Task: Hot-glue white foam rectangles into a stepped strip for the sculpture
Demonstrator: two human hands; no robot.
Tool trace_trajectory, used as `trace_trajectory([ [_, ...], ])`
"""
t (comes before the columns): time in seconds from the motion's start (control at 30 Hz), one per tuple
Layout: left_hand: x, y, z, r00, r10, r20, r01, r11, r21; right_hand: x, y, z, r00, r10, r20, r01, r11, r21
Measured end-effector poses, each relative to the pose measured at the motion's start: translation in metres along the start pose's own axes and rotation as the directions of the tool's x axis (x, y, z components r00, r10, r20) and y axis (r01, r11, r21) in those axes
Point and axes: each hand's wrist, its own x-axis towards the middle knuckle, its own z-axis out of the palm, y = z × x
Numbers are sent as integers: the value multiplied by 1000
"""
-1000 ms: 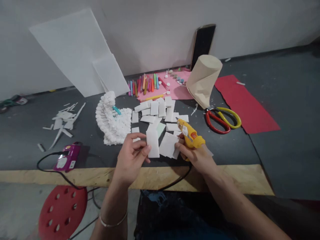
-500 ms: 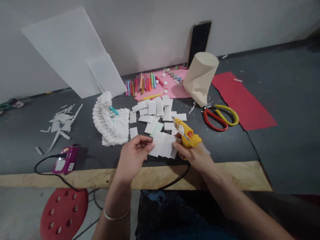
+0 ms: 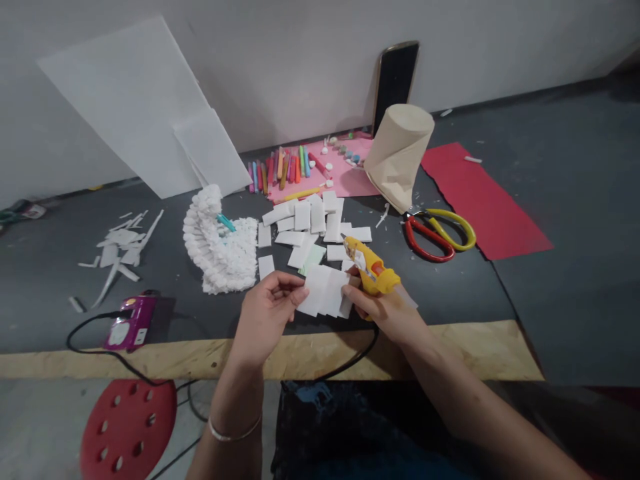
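Observation:
Several white rectangular foam or card pieces overlap like a fan above the table's front edge. My left hand is closed, pinching their left edge between thumb and fingers. Closed too, my right hand steadies their right edge with thumb and fingertips while holding a yellow hot glue gun, its nozzle pointing up and to the left. Loose white rectangles lie just beyond the hands, with a pale green piece among them. A white textured, curved model with a teal stick on it stands to the left.
Red-and-yellow-handled scissors lie right, beside a beige cone-like form and red sheet. Behind are crayons, a leaning phone and white boards. Left are scraps and a purple box with a cable.
Both hands keep their hold on the white pieces and the glue gun. The whole view has shifted slightly; nothing else visibly differs.

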Motion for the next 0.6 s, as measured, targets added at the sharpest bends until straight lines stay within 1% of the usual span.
trace_trajectory([
  [0.3, 1, -1, 2, 1000, 0, 6, 0, 1000, 0, 1, 1, 0, 1000, -14, 10, 14, 1000, -11],
  [0.47, 1, 0, 3, 1000, 2, 5, -2, 1000, 5, 0, 2, 1, 1000, 25, 15, -25, 999, 37],
  [0.6, 1, 0, 3, 1000, -9, 4, 9, 1000, 11, -1, 0, 0, 999, 42, 8, -42, 999, 7],
])
